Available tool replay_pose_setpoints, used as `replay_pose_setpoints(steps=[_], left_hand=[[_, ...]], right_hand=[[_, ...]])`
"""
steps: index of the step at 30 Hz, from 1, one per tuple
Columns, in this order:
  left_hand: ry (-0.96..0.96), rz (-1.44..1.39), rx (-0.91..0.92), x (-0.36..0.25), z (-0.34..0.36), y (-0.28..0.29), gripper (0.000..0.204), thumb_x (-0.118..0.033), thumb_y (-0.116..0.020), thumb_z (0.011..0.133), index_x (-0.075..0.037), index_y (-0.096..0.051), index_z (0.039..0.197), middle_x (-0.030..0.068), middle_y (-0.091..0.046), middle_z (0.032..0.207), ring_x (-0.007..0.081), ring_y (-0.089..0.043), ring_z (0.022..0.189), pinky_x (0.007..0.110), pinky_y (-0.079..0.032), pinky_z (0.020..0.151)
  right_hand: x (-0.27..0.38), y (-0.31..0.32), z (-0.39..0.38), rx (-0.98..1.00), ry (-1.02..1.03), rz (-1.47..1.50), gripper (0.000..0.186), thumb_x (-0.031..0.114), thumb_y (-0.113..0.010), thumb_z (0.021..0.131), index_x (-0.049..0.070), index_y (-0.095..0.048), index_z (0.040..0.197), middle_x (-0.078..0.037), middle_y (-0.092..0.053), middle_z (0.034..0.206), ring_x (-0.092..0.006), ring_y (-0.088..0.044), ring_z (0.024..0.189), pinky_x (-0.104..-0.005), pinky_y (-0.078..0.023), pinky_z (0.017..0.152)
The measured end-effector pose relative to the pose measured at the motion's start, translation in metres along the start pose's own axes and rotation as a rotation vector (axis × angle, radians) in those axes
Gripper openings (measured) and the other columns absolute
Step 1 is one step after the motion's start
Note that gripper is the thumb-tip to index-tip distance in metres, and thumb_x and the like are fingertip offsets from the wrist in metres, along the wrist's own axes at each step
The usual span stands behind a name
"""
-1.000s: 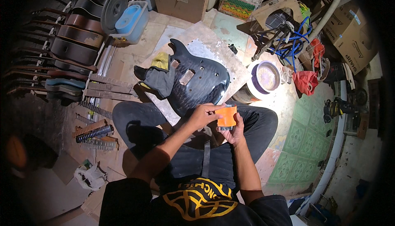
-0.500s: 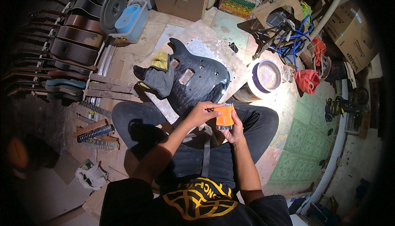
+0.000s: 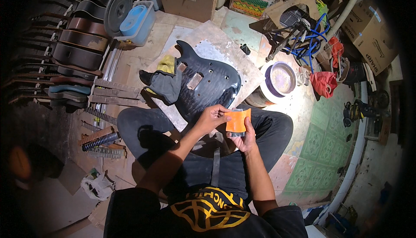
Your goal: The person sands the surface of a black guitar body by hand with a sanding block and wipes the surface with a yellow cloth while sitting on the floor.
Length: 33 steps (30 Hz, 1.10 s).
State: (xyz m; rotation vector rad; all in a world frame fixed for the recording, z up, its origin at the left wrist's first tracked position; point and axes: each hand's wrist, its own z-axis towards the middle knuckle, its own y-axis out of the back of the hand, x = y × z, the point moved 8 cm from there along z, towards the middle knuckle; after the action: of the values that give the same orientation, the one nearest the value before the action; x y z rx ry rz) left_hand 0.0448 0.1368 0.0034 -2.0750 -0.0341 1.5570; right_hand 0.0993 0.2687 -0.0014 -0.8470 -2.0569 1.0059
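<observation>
My left hand (image 3: 211,119) pinches the left edge of a piece of orange sandpaper (image 3: 238,122). My right hand (image 3: 245,141) grips the same piece from the right and below, its thumb along the side. Dark ends of a block (image 3: 236,134) show above and below the orange sheet. Just beyond my hands lies a dark, glossy electric guitar body (image 3: 219,82) with cut-out cavities, on a worn board (image 3: 212,32). A grey and yellow cloth (image 3: 170,84) rests against the body's left side.
Right of the board stands a round tub (image 3: 281,79). At left are a row of guitar bodies (image 3: 78,56), wooden strips (image 3: 117,92) and a clear bin (image 3: 145,25). A fan-like grille with blue hose (image 3: 318,34) and cardboard boxes (image 3: 368,38) sit at the far right.
The orange sandpaper has turned and shows a wider face. My left hand has shifted slightly left and up along its edge; my right hand keeps its grip.
</observation>
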Motion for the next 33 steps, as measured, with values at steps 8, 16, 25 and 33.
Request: replay_pose_setpoints(steps=[8,16,25,33], left_hand=[[-0.101,0.053,-0.201,-0.004,0.001,0.011,0.023,-0.01,-0.08,0.09,0.002,-0.07,0.107,0.0025,-0.071,0.094,0.0052,-0.062,0.084,0.021,-0.05,0.075],[0.005,0.105,-0.365,0.003,-0.022,0.0,0.028,-0.015,-0.078,0.092,0.005,-0.07,0.11,0.0087,-0.074,0.1,0.0107,-0.069,0.091,0.026,-0.054,0.082],[0.16,-0.05,-0.222,-0.014,-0.023,-0.008,0.037,-0.01,-0.084,0.084,0.002,-0.065,0.114,0.0043,-0.071,0.1,0.0078,-0.065,0.089,0.024,-0.052,0.079],[0.126,-0.081,-0.109,0.002,-0.011,0.002,0.04,-0.009,-0.084,0.084,0.001,-0.063,0.117,0.0076,-0.07,0.108,0.0103,-0.066,0.091,0.026,-0.054,0.082]], right_hand=[[0.002,-0.002,0.005,0.025,0.062,-0.022,0.05,0.046,-0.044,0.109,0.01,-0.05,0.144,-0.011,-0.064,0.132,-0.0237,-0.066,0.107,-0.0402,-0.057,0.083],[0.014,-0.027,-0.001,-0.079,0.285,-0.44,0.063,0.037,-0.053,0.108,0.002,-0.036,0.156,-0.011,-0.055,0.145,-0.0199,-0.055,0.129,-0.0349,-0.041,0.11],[0.017,-0.034,-0.007,-0.055,0.339,-0.954,0.064,0.023,-0.068,0.101,-0.002,-0.04,0.153,-0.013,-0.055,0.142,-0.0191,-0.054,0.129,-0.0341,-0.043,0.109],[0.033,-0.047,-0.006,0.034,0.232,-0.947,0.067,0.003,-0.079,0.089,0.001,-0.047,0.148,-0.009,-0.063,0.129,-0.015,-0.06,0.117,-0.0319,-0.048,0.103]])
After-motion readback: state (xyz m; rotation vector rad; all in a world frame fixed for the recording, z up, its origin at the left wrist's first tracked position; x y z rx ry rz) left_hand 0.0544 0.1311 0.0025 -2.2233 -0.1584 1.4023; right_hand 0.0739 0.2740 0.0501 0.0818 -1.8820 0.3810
